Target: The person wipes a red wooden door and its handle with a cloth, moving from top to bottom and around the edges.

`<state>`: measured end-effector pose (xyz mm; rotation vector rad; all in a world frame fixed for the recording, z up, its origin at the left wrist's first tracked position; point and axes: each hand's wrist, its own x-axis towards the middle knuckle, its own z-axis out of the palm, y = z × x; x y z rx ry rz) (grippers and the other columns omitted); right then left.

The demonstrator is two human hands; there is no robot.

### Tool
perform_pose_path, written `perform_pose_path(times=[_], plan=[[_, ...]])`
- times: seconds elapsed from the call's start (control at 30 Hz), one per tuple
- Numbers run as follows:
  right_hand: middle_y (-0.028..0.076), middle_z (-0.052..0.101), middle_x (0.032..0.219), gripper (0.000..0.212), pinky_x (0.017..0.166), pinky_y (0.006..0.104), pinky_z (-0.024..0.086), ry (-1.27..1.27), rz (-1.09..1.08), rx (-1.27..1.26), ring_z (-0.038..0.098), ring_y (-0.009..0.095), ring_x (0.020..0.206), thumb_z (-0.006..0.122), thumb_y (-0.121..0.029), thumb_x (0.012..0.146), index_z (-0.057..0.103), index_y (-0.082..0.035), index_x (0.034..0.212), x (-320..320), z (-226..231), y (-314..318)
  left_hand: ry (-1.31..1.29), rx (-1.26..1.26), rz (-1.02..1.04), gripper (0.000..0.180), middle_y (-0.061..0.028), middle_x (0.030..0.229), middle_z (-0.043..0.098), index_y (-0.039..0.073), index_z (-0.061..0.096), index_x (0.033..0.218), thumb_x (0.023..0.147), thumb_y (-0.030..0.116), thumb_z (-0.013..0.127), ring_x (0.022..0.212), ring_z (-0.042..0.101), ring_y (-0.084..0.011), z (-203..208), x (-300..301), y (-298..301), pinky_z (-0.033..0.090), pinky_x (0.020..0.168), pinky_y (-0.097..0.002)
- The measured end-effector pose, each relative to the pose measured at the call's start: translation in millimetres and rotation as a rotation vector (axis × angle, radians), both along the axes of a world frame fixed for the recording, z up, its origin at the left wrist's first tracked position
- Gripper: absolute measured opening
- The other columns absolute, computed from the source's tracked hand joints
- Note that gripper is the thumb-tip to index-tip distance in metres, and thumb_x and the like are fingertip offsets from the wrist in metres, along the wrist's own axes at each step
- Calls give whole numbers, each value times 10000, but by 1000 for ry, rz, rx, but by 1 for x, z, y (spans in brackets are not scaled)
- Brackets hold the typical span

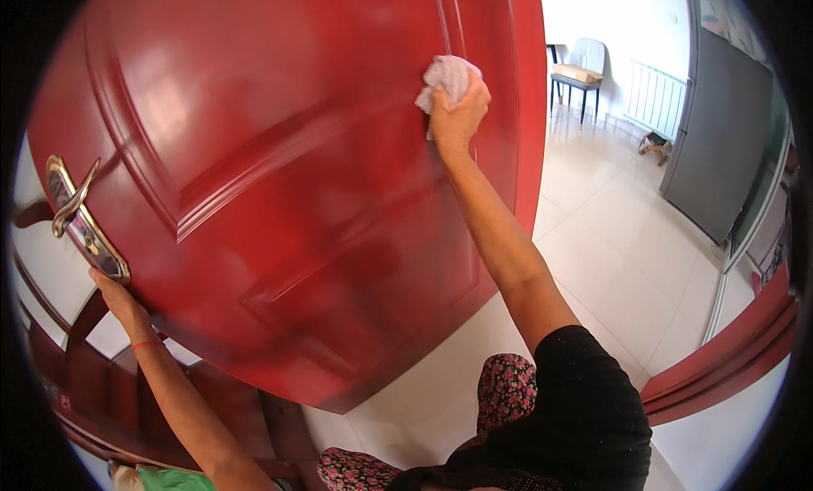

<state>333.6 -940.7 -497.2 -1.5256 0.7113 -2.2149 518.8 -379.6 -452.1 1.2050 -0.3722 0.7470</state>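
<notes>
A glossy red panelled door [339,186] stands open in front of me and fills most of the view. My right hand [461,114], arm stretched out, presses a bunched pale pink cloth [449,76] against its upper right part, near the raised moulding. At the far left, my left hand [120,303] grips the door's edge just below the lock plate; some of its fingers are hidden behind the edge. Above that hand, a metal lever handle [76,199] sticks out from the ornate lock plate [100,247].
To the right, a pale tiled floor [605,228] leads to a chair [580,72] with a box on its seat, a white radiator [656,97] and a tall grey refrigerator [720,135]. A red door frame [720,355] stands at lower right. Dark red wooden furniture [182,398] lies at lower left.
</notes>
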Motion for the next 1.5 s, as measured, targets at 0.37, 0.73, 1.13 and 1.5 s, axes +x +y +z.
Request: perform_pose_path(times=[0.37, 0.73, 1.13, 1.5], plan=[[138, 464, 1231, 723, 840, 476, 371, 217, 365, -1004, 476, 350, 1099, 826, -243, 494, 524, -219, 1150, 26, 3, 206, 140, 20, -5, 683, -91, 1320, 486, -20, 435, 1332, 953, 545, 366, 1185, 472, -194, -2, 6, 16, 343, 1020, -313], [192, 513, 1137, 573, 897, 495, 407, 308, 3, -206, 489, 400, 1060, 689, -235, 705, 494, -94, 1225, -24, 17, 5, 187, -64, -219, 728, -73, 1462, 320, 43, 279, 1433, 951, 588, 298, 1321, 325, -229, -143, -25, 5, 251, 1095, -362], [231, 482, 1241, 602, 931, 492, 430, 34, 3, 282, 471, 402, 1154, 685, -338, 770, 465, -90, 1272, -18, 62, -60, 198, -72, -25, 745, -144, 1379, 421, -78, 376, 1348, 966, 554, 276, 1242, 414, -239, -155, -13, -21, 294, 1057, -333], [147, 538, 1188, 592, 933, 460, 390, 55, -96, -704, 481, 358, 1123, 761, -286, 641, 556, -139, 1177, 54, 148, 147, 169, 9, 32, 742, -172, 1174, 586, -122, 538, 1159, 969, 542, 267, 1076, 536, -253, -156, -15, -17, 386, 950, -348]])
